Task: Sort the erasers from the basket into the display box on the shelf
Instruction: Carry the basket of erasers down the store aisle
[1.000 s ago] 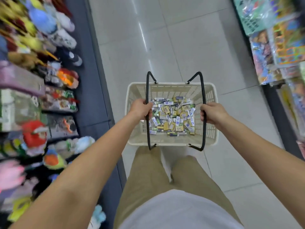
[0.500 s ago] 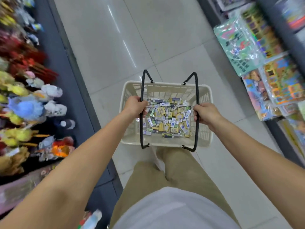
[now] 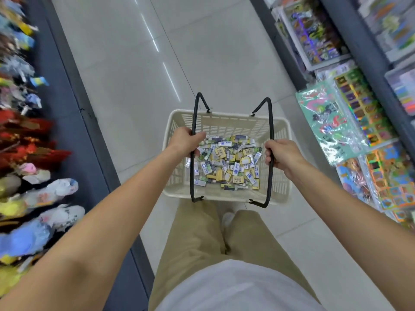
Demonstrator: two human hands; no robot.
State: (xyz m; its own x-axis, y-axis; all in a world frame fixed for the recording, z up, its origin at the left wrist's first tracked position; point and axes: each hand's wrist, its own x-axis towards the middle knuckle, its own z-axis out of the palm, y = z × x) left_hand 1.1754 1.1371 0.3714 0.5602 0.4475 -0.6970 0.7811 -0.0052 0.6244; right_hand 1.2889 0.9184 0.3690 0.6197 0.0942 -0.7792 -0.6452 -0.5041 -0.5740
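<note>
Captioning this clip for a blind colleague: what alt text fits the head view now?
A person holds a cream basket of small wrapped erasers in a tiled shop aisle, the left hand and right hand each gripping a black handle. To the left are plush toys, to the right packaged toys.

Matt plastic over polished tile

The basket (image 3: 226, 124) is cream plastic with a dull, matt finish and slotted walls; its black handles (image 3: 191, 176) look smooth and faintly satin (whether coated metal or plastic cannot be told). The erasers (image 3: 226, 162) sit in printed paper sleeves with a slight sheen. The floor (image 3: 125, 63) is pale glazed tile, glossy enough to mirror streaks of light. Trousers (image 3: 197, 239) are matt khaki cloth, creased, and the shirt (image 3: 235, 288) is plain white cloth. The plush toys (image 3: 56, 191) look fuzzy and soft, while the packets (image 3: 332, 122) are wrapped in shiny clear film, some with holographic foil.
</note>
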